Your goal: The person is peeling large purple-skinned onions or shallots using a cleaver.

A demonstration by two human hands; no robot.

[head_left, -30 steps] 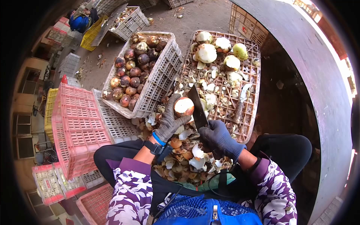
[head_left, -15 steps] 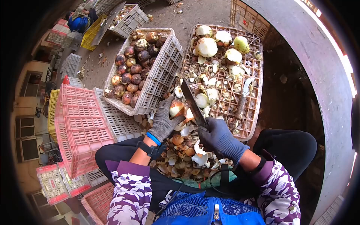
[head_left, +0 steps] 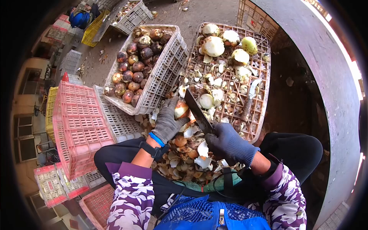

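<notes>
Dark smooth metal blade (head_left: pixel 196 109), ribbed knit gloves (head_left: pixel 165 124), matt pink plastic crate (head_left: pixel 82 124)

My left hand (head_left: pixel 167 123) wears a grey knit glove (head_left: pixel 163 129); my right hand (head_left: pixel 230 142), a blue-grey one with ribbed cuff. Left wrist: blue band (head_left: pixel 156 139), black strap (head_left: pixel 152 150). Purple sleeves (head_left: pixel 130 195) carry white floral print, plain cuffs. Blue mesh-panelled garment (head_left: pixel 191 214), metal zip pull (head_left: pixel 221 217). Black trousers (head_left: pixel 299 147).

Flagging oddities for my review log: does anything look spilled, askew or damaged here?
Peelings lie heaped loose between the knees, and scraps litter the gridded crate around a curved knife. It looks messy, though probably ordinary trimming waste.
</notes>
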